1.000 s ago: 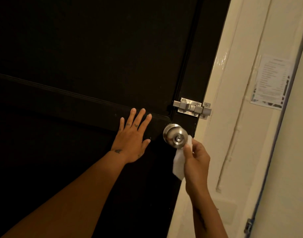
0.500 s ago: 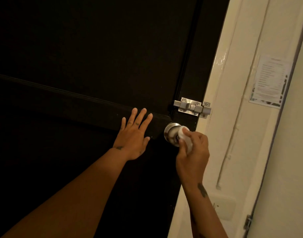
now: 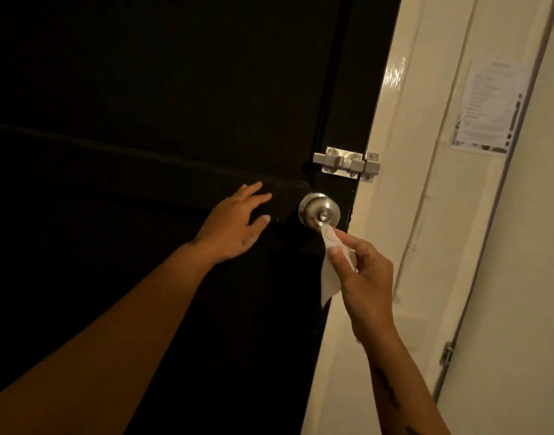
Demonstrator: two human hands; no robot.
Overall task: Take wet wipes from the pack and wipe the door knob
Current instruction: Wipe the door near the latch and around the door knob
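A round silver door knob (image 3: 319,211) sits near the right edge of a dark door (image 3: 175,120). My right hand (image 3: 365,276) pinches a white wet wipe (image 3: 332,265) just below and right of the knob; the wipe's upper tip touches the knob's lower edge and the rest hangs down. My left hand (image 3: 234,227) lies flat on the door left of the knob, fingers spread, holding nothing. The wipes pack is not in sight.
A silver slide bolt (image 3: 347,165) is fixed above the knob at the door's edge. A cream door frame (image 3: 394,215) runs down the right side. A printed paper notice (image 3: 489,108) is stuck on the wall further right.
My right hand was cupped over the knob with the wipe half a second ago; it has since drawn back down and right, leaving the knob uncovered. My left hand stays on the door.
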